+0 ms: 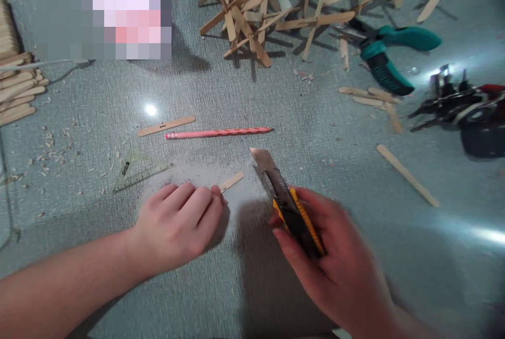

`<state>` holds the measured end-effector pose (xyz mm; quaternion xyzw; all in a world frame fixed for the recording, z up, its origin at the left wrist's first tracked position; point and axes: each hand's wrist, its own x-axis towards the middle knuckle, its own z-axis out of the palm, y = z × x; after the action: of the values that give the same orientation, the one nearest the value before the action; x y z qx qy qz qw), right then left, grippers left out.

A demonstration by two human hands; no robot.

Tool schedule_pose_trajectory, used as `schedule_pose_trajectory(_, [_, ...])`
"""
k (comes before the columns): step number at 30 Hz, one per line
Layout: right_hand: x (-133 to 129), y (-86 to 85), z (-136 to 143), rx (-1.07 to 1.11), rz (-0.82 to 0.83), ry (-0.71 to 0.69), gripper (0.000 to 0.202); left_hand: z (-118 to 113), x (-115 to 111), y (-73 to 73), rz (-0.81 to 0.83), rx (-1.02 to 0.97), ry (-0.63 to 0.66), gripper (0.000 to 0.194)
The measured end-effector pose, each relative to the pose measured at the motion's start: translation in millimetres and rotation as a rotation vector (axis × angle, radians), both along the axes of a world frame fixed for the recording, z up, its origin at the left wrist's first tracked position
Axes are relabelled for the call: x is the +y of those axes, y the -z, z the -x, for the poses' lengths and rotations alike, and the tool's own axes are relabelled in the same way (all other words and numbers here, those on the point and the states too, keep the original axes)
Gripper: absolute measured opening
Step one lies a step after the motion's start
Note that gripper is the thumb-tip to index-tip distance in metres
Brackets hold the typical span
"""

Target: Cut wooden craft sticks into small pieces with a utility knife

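My left hand (179,223) is closed on a wooden stick (232,182), whose right end sticks out past the fingers. The rest of that stick is hidden under the hand. In my right hand (331,260) is a yellow and black utility knife (294,207), its blade pointing up and to the left, apart from the stick. A pink pencil (219,133) lies above both hands. Beside its eraser end is another stick (169,125) with a small slot cut in the middle. A clear triangle ruler (142,172) rests just above my left hand.
Many joined sticks (252,18) spread across the top. Teal-handled pliers (379,50) and a dark metal tool (465,102) lie at the right, near a loose stick (407,175). Stacked sticks (18,86) and wood chips are at the left. A pixelated patch covers the upper left.
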<state>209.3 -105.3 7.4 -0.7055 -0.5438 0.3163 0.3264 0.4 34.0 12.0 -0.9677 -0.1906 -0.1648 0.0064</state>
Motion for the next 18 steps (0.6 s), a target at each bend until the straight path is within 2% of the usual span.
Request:
schedule_pose_trajectory(5, [0,-0.8,2,-0.028,0.000,0.005,0.042,4,3,3.7,0.050,-0.046,-0.057,0.013])
schedule_pose_trajectory(10, [0,-0.7,2,-0.057,-0.016,-0.012,0.040,1,11,6.8,0.192,-0.109,-0.138,0.005])
schedule_pose_trajectory(12, [0,-0.2,2,-0.061,-0.015,-0.017,0.040,-1,13,7.4,0.236,-0.138,-0.138,0.002])
schedule_pose_trajectory(14, [0,0.2,2,-0.065,-0.014,-0.020,0.041,-2,14,7.2,0.270,-0.141,-0.127,0.007])
schedule_pose_trajectory(18, [1,0.8,2,-0.060,-0.026,-0.016,0.041,2,19,3.8,0.234,-0.110,-0.073,0.015])
